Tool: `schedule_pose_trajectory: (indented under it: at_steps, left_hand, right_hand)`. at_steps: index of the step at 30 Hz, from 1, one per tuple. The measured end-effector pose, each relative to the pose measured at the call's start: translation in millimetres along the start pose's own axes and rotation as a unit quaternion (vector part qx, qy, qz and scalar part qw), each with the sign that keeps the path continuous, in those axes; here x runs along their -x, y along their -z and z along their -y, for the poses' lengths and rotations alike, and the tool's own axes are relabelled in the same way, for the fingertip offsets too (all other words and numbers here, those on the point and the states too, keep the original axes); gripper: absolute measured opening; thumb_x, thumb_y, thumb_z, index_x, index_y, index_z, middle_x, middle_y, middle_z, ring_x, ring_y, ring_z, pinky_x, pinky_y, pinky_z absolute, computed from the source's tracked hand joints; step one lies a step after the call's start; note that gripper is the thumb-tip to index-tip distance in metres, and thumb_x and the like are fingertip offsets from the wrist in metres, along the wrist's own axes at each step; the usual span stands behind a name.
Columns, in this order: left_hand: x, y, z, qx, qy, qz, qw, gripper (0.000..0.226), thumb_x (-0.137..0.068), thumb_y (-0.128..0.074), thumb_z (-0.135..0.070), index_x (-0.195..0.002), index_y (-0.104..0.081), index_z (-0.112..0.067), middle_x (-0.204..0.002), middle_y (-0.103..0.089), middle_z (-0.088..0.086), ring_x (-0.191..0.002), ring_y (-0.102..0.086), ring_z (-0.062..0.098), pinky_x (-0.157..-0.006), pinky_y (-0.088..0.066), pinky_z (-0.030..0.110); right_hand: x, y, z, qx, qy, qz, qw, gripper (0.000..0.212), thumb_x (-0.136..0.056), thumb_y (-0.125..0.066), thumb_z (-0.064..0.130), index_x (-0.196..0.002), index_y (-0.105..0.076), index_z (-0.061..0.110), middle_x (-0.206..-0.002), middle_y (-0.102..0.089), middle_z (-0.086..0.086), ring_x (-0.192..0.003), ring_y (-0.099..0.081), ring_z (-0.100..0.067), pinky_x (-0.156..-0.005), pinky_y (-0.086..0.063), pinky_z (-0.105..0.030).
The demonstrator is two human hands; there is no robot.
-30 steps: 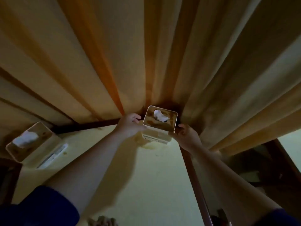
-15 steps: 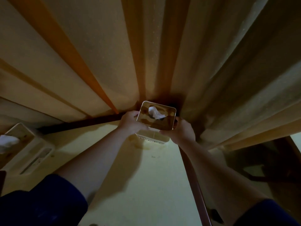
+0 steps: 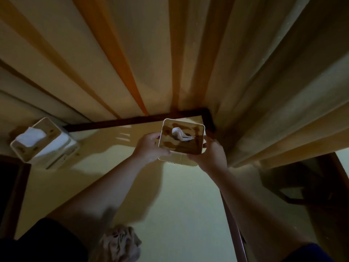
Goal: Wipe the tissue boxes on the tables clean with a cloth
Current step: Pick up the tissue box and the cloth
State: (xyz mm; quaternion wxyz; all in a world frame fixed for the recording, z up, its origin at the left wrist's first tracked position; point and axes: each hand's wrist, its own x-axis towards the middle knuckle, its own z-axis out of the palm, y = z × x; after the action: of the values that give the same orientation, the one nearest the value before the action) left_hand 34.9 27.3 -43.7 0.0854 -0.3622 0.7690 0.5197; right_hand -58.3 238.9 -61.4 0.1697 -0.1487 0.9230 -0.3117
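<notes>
A white tissue box [image 3: 190, 147] with a brown wood-look lid and a tissue sticking up from it is held between both hands, above the far right corner of the pale yellow table [image 3: 181, 205]. My left hand [image 3: 149, 147] grips its left side. My right hand [image 3: 211, 156] grips its right side and near edge. A second white tissue box [image 3: 52, 146] with a tissue standing up stands at the table's far left. A crumpled beige cloth [image 3: 120, 242] lies on the table near the bottom edge, in neither hand.
Long beige and orange curtains [image 3: 170, 53] hang right behind the table. The table has a dark wooden rim [image 3: 132, 120]. A dark chair or piece of furniture [image 3: 311, 186] sits low at the right, and another dark shape fills the left edge.
The tissue box has come toward me, away from the curtain, with both hands closed more firmly on it. The view has dropped, bringing the cloth and the left box into sight.
</notes>
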Motion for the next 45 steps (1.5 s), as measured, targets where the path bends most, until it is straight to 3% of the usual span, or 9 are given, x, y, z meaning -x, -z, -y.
schedule_pose_trajectory:
  at_steps: [4, 14, 21, 27, 31, 36, 39, 42, 45]
  left_hand:
    - [56, -2, 31, 0.012, 0.011, -0.024, 1.000, 0.090, -0.064, -0.098, -0.019, -0.145, -0.059, -0.022, -0.134, -0.063, -0.008, -0.124, -0.056, 0.014, -0.090, -0.047, 0.027]
    - [187, -13, 119, 0.018, 0.052, -0.021, 0.998, 0.076, -0.066, -0.097, -0.019, -0.135, -0.067, -0.027, -0.118, -0.067, -0.014, -0.107, -0.060, 0.012, -0.073, -0.043, 0.017]
    - [233, -26, 159, 0.032, 0.083, -0.017, 0.996, 0.086, -0.061, -0.100, -0.034, -0.139, -0.064, -0.033, -0.112, -0.073, -0.014, -0.101, -0.066, 0.009, -0.085, -0.056, 0.031]
    - [242, -31, 168, 0.022, 0.088, 0.012, 0.996, 0.103, -0.061, -0.100, -0.037, -0.151, -0.050, -0.032, -0.127, -0.059, -0.015, -0.109, -0.057, 0.006, -0.076, -0.042, 0.022]
    - [242, -27, 167, 0.006, 0.071, 0.020, 0.997, 0.107, -0.062, -0.100, -0.034, -0.154, -0.045, -0.035, -0.130, -0.054, -0.017, -0.109, -0.056, 0.003, -0.074, -0.033, 0.012]
    - [247, -14, 184, 0.015, 0.054, 0.035, 0.998, 0.119, -0.058, -0.101, -0.039, -0.156, -0.035, -0.048, -0.141, -0.051, -0.016, -0.117, -0.055, 0.008, -0.097, -0.051, 0.035]
    - [251, 7, 198, 0.021, 0.054, 0.029, 0.998, 0.110, -0.065, -0.099, -0.031, -0.157, -0.038, -0.041, -0.142, -0.052, -0.012, -0.119, -0.057, 0.011, -0.097, -0.050, 0.031]
    - [256, 33, 213, -0.009, 0.051, 0.001, 0.999, 0.087, -0.079, -0.091, -0.024, -0.153, -0.047, -0.030, -0.136, -0.059, -0.008, -0.108, -0.061, 0.003, -0.089, -0.047, 0.021]
    - [257, 59, 229, -0.022, 0.062, -0.010, 0.998, 0.064, -0.089, -0.082, -0.031, -0.146, -0.055, -0.032, -0.131, -0.062, -0.010, -0.112, -0.062, 0.012, -0.087, -0.048, 0.026]
  right_hand:
    - [49, 4, 2, 0.039, 0.022, 0.032, 0.998, 0.082, -0.070, -0.091, 0.046, -0.141, -0.059, 0.024, -0.115, -0.064, 0.001, -0.102, -0.063, -0.014, -0.075, -0.045, -0.024]
    - [170, -15, -11, 0.059, 0.057, 0.116, 0.990, 0.062, -0.068, -0.090, 0.048, -0.122, -0.065, 0.032, -0.105, -0.061, 0.006, -0.094, -0.063, -0.012, -0.071, -0.050, -0.025]
    - [217, -34, -28, 0.058, 0.053, 0.129, 0.989, 0.071, -0.068, -0.091, 0.048, -0.131, -0.063, 0.032, -0.106, -0.059, 0.010, -0.093, -0.056, -0.003, -0.076, -0.051, -0.024]
    - [228, -41, -42, 0.051, 0.044, 0.135, 0.989, 0.088, -0.071, -0.091, 0.048, -0.149, -0.054, 0.029, -0.118, -0.064, 0.005, -0.108, -0.064, -0.010, -0.080, -0.050, -0.022]
    - [229, -42, -49, 0.064, 0.039, 0.141, 0.987, 0.097, -0.072, -0.089, 0.054, -0.156, -0.046, 0.029, -0.122, -0.064, 0.008, -0.096, -0.061, -0.008, -0.076, -0.055, -0.026]
    - [231, -37, -47, 0.065, 0.040, 0.150, 0.986, 0.107, -0.072, -0.091, 0.056, -0.160, -0.038, 0.027, -0.128, -0.060, 0.008, -0.095, -0.056, -0.006, -0.073, -0.050, -0.024]
    - [232, -33, -38, 0.055, 0.029, 0.135, 0.989, 0.107, -0.075, -0.087, 0.059, -0.162, -0.034, 0.027, -0.134, -0.057, 0.006, -0.101, -0.060, -0.010, -0.078, -0.057, -0.031]
    - [237, -31, -21, 0.077, 0.019, 0.085, 0.993, 0.090, -0.085, -0.073, 0.068, -0.157, -0.038, 0.029, -0.138, -0.058, 0.004, -0.112, -0.065, -0.016, -0.081, -0.060, -0.040]
    - [246, -34, 0, 0.084, 0.017, 0.040, 0.996, 0.068, -0.094, -0.064, 0.063, -0.149, -0.046, 0.028, -0.134, -0.062, 0.001, -0.110, -0.067, -0.020, -0.079, -0.060, -0.040]
